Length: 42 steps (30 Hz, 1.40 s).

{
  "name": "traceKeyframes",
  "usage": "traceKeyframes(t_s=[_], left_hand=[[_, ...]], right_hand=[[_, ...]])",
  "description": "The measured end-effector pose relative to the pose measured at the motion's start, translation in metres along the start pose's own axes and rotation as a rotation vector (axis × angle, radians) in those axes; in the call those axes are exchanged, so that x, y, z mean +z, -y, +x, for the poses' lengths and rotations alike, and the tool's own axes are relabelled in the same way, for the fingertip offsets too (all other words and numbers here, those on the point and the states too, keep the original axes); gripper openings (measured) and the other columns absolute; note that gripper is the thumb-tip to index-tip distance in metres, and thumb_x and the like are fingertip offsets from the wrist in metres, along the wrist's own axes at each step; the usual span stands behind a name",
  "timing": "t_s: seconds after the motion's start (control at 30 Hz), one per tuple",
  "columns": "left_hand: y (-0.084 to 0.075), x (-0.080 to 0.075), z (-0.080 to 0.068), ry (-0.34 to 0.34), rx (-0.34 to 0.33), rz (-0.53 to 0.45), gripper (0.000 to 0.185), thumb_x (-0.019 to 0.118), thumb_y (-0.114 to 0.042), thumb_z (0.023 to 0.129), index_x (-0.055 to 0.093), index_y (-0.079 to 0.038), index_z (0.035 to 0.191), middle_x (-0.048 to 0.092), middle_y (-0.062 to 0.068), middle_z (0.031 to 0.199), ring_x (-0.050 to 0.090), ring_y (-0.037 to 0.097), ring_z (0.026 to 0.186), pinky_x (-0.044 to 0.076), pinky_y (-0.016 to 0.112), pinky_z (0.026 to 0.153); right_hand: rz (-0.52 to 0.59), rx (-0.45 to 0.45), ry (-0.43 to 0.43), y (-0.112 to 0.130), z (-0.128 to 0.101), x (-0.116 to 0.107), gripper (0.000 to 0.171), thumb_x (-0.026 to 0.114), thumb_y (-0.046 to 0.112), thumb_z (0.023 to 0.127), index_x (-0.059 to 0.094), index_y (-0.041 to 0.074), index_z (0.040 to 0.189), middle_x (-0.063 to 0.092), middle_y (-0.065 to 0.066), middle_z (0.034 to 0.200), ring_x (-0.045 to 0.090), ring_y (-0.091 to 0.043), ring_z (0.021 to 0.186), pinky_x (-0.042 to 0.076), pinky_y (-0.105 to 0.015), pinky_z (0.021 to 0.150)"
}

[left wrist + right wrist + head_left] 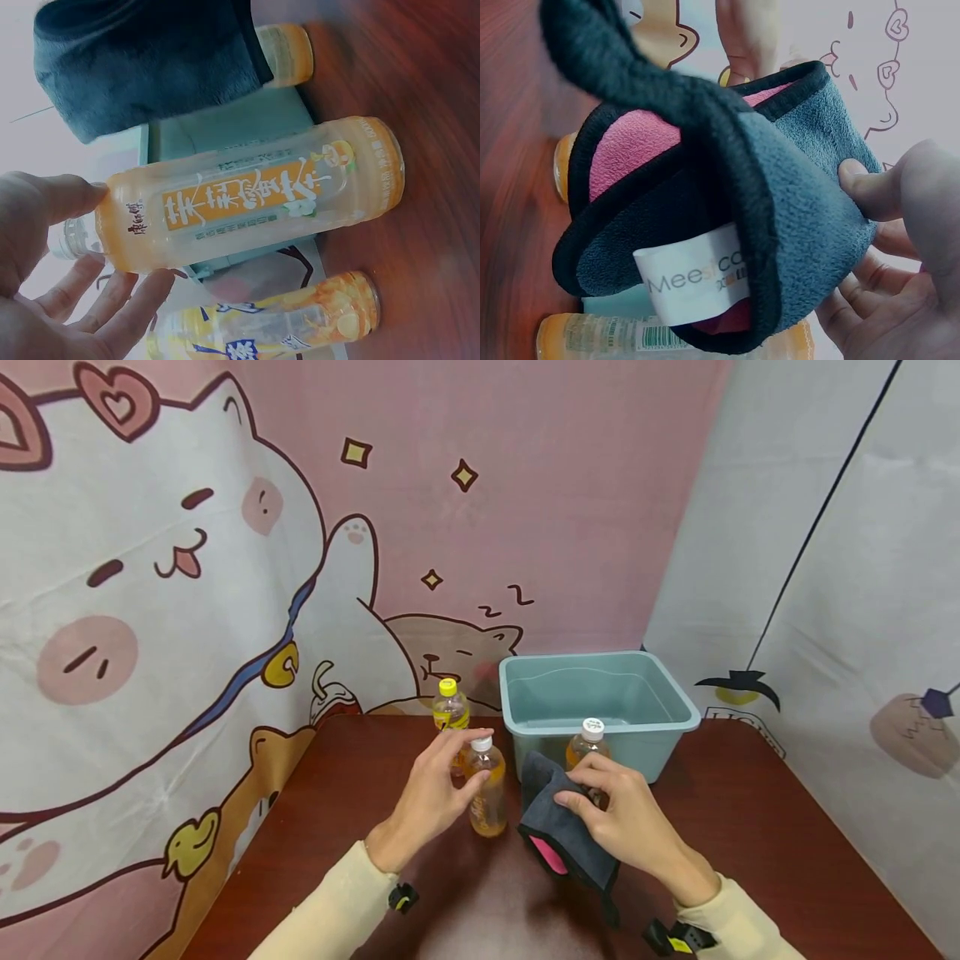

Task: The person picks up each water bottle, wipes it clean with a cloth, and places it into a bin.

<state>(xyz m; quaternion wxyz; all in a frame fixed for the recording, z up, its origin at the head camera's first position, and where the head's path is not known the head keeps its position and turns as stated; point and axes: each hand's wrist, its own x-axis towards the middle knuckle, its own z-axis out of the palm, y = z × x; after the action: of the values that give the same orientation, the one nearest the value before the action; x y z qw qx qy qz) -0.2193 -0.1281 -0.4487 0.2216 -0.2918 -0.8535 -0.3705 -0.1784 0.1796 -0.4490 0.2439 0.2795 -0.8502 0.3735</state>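
My left hand [463,763] is at a white-capped bottle of orange drink [488,796] that stands on the brown table [750,827]. The thumb touches the bottle's shoulder [112,202], and the fingers [112,300] lie straight beside it. My right hand [572,787] pinches a folded dark grey cloth [558,835] with a pink inner side [634,142] and a white label [694,281]. The cloth hangs just in front of a second white-capped orange bottle [592,737].
A teal plastic basin [600,725] stands at the back of the table, right behind the second bottle. A yellow-capped bottle [450,706] stands left of the basin. Printed cloth backdrops close off the back and both sides.
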Motion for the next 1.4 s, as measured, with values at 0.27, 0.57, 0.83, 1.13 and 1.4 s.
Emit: traceKeyframes(t_s=[0.27, 0.57, 0.83, 1.13, 1.4], left_hand=[[0.014, 0.004, 0.009, -0.048, -0.041, 0.005, 0.07, 0.095, -0.006, 0.098, 0.065, -0.018, 0.161, 0.07, 0.015, 0.146, 0.077, 0.032, 0.12, 0.073, 0.049, 0.096], [0.02, 0.016, 0.024, -0.068, -0.06, 0.081, 0.065, 0.092, -0.01, 0.102, 0.066, -0.018, 0.161, 0.07, 0.014, 0.149, 0.073, 0.031, 0.126, 0.069, 0.048, 0.099], [0.021, 0.022, 0.036, -0.058, -0.043, 0.126, 0.065, 0.09, -0.009, 0.103, 0.064, -0.016, 0.162, 0.069, 0.015, 0.148, 0.072, 0.034, 0.132, 0.067, 0.053, 0.109], [0.023, 0.022, 0.037, -0.041, -0.069, 0.123, 0.066, 0.088, -0.011, 0.105, 0.062, -0.019, 0.164, 0.064, 0.016, 0.145, 0.072, 0.036, 0.115, 0.066, 0.045, 0.094], [0.022, 0.02, 0.038, -0.05, -0.061, 0.126, 0.067, 0.09, -0.01, 0.104, 0.062, -0.017, 0.164, 0.058, 0.02, 0.153, 0.073, 0.036, 0.116, 0.067, 0.042, 0.09]], right_hand=[[0.008, 0.003, 0.002, 0.0, -0.002, 0.001, 0.019, 0.096, 0.007, 0.096, 0.089, 0.022, 0.107, 0.069, 0.015, 0.098, 0.052, 0.001, 0.072, 0.049, -0.021, 0.062], [0.033, 0.008, 0.004, 0.001, -0.003, 0.003, 0.02, 0.096, 0.008, 0.097, 0.088, 0.024, 0.105, 0.069, 0.014, 0.098, 0.051, 0.001, 0.071, 0.048, -0.02, 0.062], [0.023, 0.012, 0.003, 0.003, -0.003, 0.003, 0.02, 0.095, 0.008, 0.097, 0.089, 0.025, 0.105, 0.068, 0.015, 0.098, 0.052, 0.001, 0.073, 0.048, -0.02, 0.062], [0.029, 0.008, 0.02, 0.002, -0.004, 0.004, 0.017, 0.094, 0.01, 0.099, 0.088, 0.025, 0.106, 0.069, 0.015, 0.099, 0.051, 0.002, 0.072, 0.048, -0.02, 0.062], [0.037, -0.022, 0.029, 0.0, -0.007, 0.001, 0.021, 0.094, 0.009, 0.098, 0.087, 0.027, 0.106, 0.068, 0.017, 0.099, 0.051, 0.002, 0.071, 0.049, -0.02, 0.062]])
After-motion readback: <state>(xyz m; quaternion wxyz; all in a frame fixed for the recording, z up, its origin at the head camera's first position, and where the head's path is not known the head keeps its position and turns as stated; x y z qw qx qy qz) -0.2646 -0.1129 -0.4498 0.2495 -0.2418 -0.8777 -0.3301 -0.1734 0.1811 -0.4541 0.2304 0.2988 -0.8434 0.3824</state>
